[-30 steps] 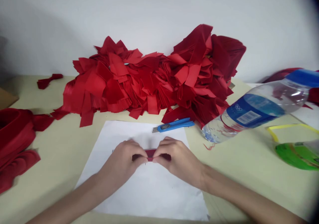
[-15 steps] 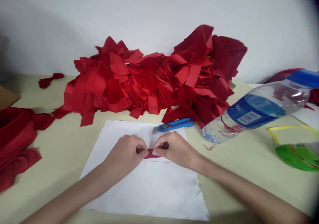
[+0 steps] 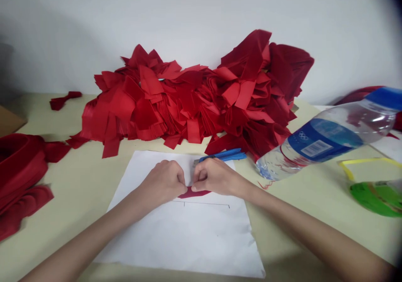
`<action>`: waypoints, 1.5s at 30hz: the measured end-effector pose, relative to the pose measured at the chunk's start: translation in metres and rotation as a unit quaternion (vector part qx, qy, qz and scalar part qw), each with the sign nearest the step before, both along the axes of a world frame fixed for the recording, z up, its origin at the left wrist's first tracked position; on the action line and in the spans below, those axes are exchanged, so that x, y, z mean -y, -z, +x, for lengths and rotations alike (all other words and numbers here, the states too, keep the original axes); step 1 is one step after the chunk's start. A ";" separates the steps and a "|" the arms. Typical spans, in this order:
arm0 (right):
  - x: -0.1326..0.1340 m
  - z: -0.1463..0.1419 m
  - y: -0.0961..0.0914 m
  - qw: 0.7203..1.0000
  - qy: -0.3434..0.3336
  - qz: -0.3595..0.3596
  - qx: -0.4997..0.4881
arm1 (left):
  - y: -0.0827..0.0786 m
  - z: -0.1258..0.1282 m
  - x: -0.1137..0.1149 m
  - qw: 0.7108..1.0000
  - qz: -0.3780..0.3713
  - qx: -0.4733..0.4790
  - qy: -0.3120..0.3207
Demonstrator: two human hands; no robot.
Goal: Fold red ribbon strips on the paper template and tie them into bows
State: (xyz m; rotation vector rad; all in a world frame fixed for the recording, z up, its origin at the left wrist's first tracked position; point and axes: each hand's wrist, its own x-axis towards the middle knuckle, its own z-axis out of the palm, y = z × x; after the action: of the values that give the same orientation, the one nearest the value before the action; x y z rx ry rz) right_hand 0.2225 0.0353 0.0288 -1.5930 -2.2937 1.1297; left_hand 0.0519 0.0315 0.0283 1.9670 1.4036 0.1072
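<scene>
A small strip of dark red ribbon (image 3: 195,193) is pinched between my two hands, over the upper part of a white paper sheet (image 3: 188,236). My left hand (image 3: 165,180) is closed on its left part, my right hand (image 3: 216,176) on its right part, with the fingertips almost meeting. Much of the ribbon is covered by the fingers. Just below it, a thin ruled line with short tick marks runs across the paper. Behind my right hand lies a blue box cutter (image 3: 224,154), partly hidden by that hand.
A large heap of red ribbon pieces (image 3: 188,102) lies against the wall. At left is a red ribbon roll (image 3: 21,160). A water bottle (image 3: 323,137) with a blue label lies tilted at right, near a green and yellow item (image 3: 375,196).
Both hands have moved slightly up the sheet with the ribbon, away from the ruled line, so more of the line shows. My right hand now covers part of the box cutter.
</scene>
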 end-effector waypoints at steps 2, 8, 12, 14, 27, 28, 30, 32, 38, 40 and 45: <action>-0.003 0.000 -0.001 1.000 -0.011 -0.005 0.007 | -0.001 0.001 -0.003 1.000 -0.018 -0.010 -0.002; -0.003 -0.003 -0.004 0.999 -0.030 0.009 0.029 | -0.005 0.005 -0.004 0.999 -0.029 -0.040 -0.006; -0.006 -0.004 -0.005 0.998 -0.044 0.018 0.044 | -0.006 0.005 -0.009 0.997 -0.051 -0.053 0.000; -0.006 -0.003 -0.006 0.997 -0.054 0.030 0.046 | -0.006 0.005 -0.010 0.997 -0.051 -0.055 0.007; 0.037 0.007 0.023 0.937 -0.173 0.297 0.055 | 0.018 -0.011 0.039 0.985 0.169 0.005 0.045; 0.038 0.008 0.026 0.927 -0.183 0.323 0.060 | 0.021 -0.012 0.041 0.981 0.190 0.012 0.047; 0.039 0.010 0.029 0.912 -0.192 0.356 0.069 | 0.027 -0.013 0.044 0.967 0.247 0.026 0.062; 0.040 0.011 0.031 0.897 -0.201 0.386 0.080 | 0.033 -0.016 0.046 0.949 0.302 0.032 0.085; 0.039 0.012 0.030 0.843 -0.246 0.469 0.093 | 0.039 -0.026 0.047 0.891 0.419 0.020 0.174; 0.039 0.013 0.030 0.829 -0.266 0.484 0.092 | 0.039 -0.028 0.048 0.865 0.454 0.009 0.214; 0.042 0.018 0.028 0.803 -0.310 0.496 0.113 | 0.036 -0.029 0.051 0.823 0.498 -0.037 0.272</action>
State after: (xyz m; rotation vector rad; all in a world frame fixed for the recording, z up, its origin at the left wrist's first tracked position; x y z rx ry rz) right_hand 0.2407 -0.0067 0.0012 -0.5847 -2.8387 -0.3401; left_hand 0.0230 -0.0200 -0.0075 3.1866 0.7777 0.6032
